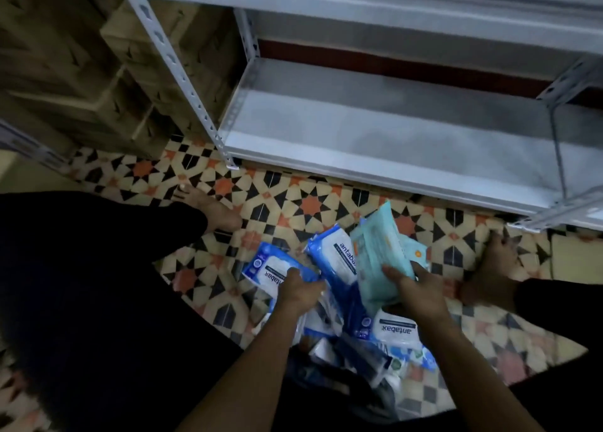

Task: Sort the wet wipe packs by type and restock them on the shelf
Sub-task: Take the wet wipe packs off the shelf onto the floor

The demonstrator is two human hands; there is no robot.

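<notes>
**Both hands on wipe packs above the floor pile**

The person crouches on a patterned tile floor (287,200) in front of a grey metal shelf unit (391,131), bare feet planted to either side. The left hand (298,289) grips a blue-and-white pack (266,268) by its near edge, fingers curled over it, the pack lying low at the left of the pile. The right hand (416,293) holds a teal pack (380,255) tilted up on end, thumb across its front and fingers wrapped behind. Between the two hands another blue-and-white pack (332,255) stands tilted, touching the teal one. Below the wrists lies a loose pile of packs (385,343), mostly blue and white, one with its printed label facing up just beside the right forearm. A further pale teal pack (416,252) peeks out behind the right hand. Cardboard boxes (107,72) are stacked to the left of the shelf's upright post
</notes>
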